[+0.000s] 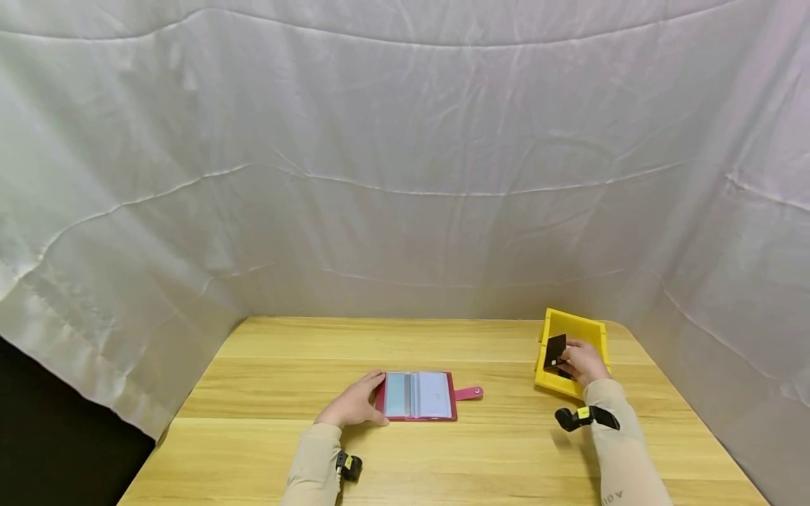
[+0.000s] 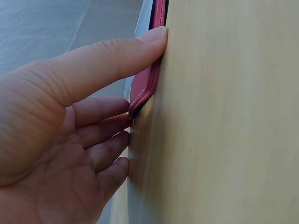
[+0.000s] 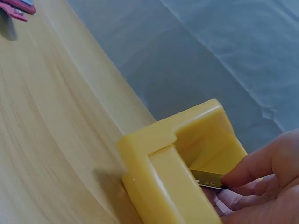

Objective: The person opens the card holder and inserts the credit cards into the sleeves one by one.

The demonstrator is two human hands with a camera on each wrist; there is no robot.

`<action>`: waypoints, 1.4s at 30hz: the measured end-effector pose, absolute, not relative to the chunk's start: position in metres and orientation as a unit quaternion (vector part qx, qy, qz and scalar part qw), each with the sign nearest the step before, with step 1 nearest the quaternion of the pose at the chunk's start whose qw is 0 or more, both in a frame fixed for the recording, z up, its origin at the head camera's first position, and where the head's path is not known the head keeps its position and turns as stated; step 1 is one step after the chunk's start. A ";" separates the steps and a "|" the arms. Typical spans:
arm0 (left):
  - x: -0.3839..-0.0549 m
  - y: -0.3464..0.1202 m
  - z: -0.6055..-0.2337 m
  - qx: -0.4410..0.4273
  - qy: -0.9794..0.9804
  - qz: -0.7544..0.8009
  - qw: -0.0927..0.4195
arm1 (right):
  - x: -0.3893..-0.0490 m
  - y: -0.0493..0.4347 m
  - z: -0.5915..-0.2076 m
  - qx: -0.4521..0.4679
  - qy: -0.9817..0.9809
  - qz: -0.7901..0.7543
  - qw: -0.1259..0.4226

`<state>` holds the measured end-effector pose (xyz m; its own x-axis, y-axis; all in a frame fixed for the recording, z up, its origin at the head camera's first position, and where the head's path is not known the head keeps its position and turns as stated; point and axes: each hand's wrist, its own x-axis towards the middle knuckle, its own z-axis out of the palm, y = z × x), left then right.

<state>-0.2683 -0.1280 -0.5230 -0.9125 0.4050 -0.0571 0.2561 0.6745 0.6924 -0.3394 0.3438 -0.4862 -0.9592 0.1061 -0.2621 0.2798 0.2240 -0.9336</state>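
Note:
An opened pink card wallet (image 1: 433, 395) lies flat on the table with clear and pale inner sleeves showing. My left hand (image 1: 356, 404) holds its left end: the thumb (image 2: 117, 58) rests along the near edge and the fingers reach to the other side. On the right, my right hand (image 1: 583, 362) pinches a black card (image 1: 555, 351) between thumb and fingers, inside the mouth of a yellow bin (image 1: 572, 322). In the right wrist view, only a narrow part of the card (image 3: 208, 179) shows behind the bin's wall.
The wallet's snap strap (image 1: 469, 393) sticks out to the right. Something dark (image 1: 563, 374) lies in the bin under the right hand. Pale grey curtains (image 1: 405, 232) hang behind and beside the wooden table (image 1: 278, 393).

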 end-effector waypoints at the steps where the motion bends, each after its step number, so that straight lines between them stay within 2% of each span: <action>1: -0.268 -0.128 -0.523 0.182 0.909 0.360 0.104 | -0.339 0.344 -0.485 0.123 0.779 -0.611 0.070; 15: -0.268 -0.128 -0.522 0.181 0.909 0.362 0.104 | -0.326 0.349 -0.466 0.094 0.805 -0.584 0.048; 27: -0.267 -0.127 -0.517 0.179 0.907 0.367 0.103 | -0.315 0.351 -0.455 0.086 0.764 -0.637 0.045; 42: -0.268 -0.127 -0.517 0.176 0.909 0.363 0.103 | -0.299 0.318 -0.452 -0.013 0.671 -0.739 0.053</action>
